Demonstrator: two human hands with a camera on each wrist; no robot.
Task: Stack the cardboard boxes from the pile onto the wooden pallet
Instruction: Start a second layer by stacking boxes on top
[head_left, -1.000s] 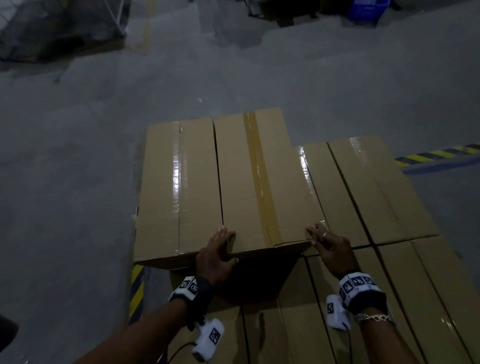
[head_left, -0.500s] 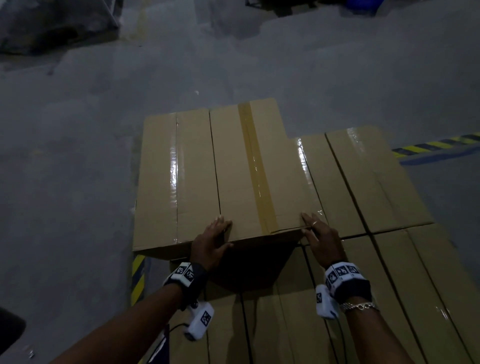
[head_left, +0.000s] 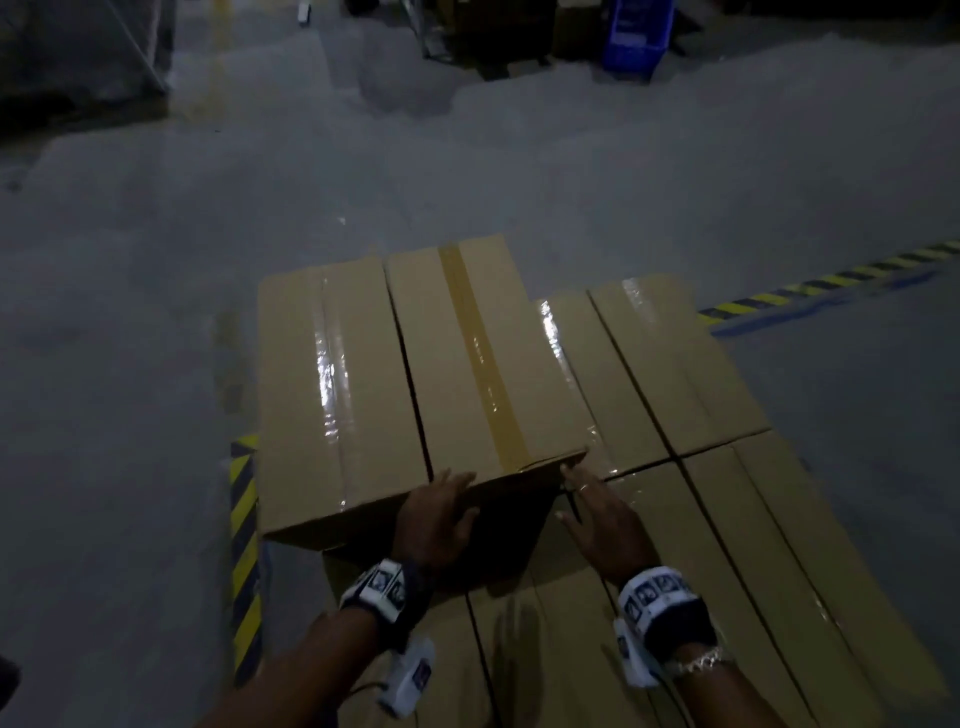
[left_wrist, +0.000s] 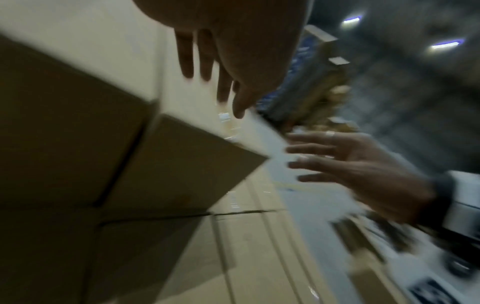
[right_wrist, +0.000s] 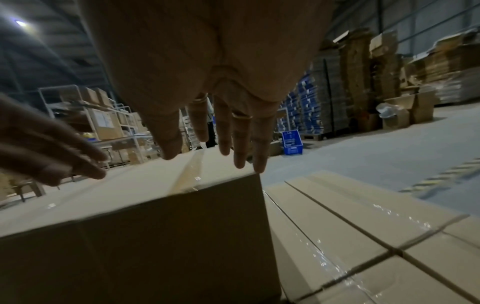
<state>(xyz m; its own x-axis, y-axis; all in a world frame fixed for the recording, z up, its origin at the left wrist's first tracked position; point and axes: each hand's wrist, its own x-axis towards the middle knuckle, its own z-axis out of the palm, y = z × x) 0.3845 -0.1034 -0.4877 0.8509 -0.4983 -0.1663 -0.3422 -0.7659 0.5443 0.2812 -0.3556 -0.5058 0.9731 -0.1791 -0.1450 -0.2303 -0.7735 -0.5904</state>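
Note:
Two cardboard boxes sit side by side on a lower layer of boxes (head_left: 691, 545): one with clear tape (head_left: 332, 395), one with brown tape (head_left: 483, 364). The pallet under the stack is hidden. My left hand (head_left: 441, 501) lies with straight fingers against the near top edge of the brown-taped box. My right hand (head_left: 592, 506) is spread open beside that box's near right corner, fingertips at the edge. In the right wrist view my right hand (right_wrist: 221, 131) hovers over the box's corner (right_wrist: 155, 246). In the blurred left wrist view both hands (left_wrist: 215, 67) (left_wrist: 337, 158) show straight fingers, holding nothing.
Yellow-black floor tape (head_left: 244, 545) runs along the stack's left side, and another strip (head_left: 831, 286) runs at the far right. Bare concrete floor lies beyond. A blue crate (head_left: 634, 36) stands far back; shelving (right_wrist: 103, 123) and tall cardboard stacks (right_wrist: 389, 82) line the hall.
Both hands have slid back a little from the box's top onto its near edge and corner. The view has pulled back and tilted up; the boxes have not shifted.

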